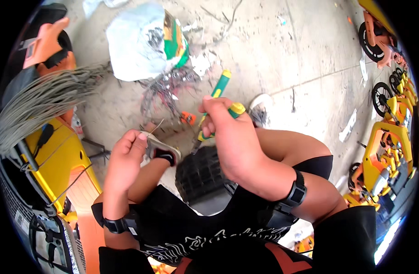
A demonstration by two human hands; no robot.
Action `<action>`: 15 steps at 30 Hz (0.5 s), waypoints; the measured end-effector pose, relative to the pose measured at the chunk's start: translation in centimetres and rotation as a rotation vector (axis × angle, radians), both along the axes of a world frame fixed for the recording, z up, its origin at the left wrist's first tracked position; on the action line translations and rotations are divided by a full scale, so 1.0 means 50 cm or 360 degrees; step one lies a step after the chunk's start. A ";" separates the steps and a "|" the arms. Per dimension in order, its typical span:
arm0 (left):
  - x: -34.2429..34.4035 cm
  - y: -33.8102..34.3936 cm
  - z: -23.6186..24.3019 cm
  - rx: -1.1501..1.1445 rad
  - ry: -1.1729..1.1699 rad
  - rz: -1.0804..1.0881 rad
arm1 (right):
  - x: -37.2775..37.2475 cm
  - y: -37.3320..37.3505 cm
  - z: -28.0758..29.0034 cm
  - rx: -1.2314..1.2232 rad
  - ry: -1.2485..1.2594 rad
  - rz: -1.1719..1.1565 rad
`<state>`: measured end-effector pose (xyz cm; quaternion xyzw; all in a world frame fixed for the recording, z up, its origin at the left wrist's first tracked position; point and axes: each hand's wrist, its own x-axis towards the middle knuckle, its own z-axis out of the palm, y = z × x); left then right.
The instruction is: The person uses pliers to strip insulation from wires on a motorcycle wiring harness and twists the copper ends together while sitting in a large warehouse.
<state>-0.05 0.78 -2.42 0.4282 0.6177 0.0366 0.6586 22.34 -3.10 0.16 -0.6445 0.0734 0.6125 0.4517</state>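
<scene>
We hold a pair of pliers (221, 86) with green and yellow handles in our right hand (231, 137), the fingers curled around the grips; the two handles stand spread apart, and the metal nose slants down toward our left, above the black ridged object (198, 176) between our legs. In our left hand (126, 160) we pinch a short, thin wire (156, 127), thumb and forefinger closed on it so that its free end points up and toward the right; it is well apart from the pliers. On the concrete floor (310, 50) ahead of us lies a tangle of wire scraps (168, 89), just in front of a white sack (134, 45) with a green printed side. An orange piece (188, 118) lies near those scraps, between our two shoes. To our left, a thick bundle of grey cables (45, 100) stretches above a yellow panel (59, 153), and to our right stand yellow vehicles (380, 150) with black wheels.
</scene>
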 end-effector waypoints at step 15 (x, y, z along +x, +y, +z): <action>-0.082 -0.068 0.206 0.0465 -0.1199 0.0496 | -0.085 -0.075 0.172 0.1373 0.0245 -0.0125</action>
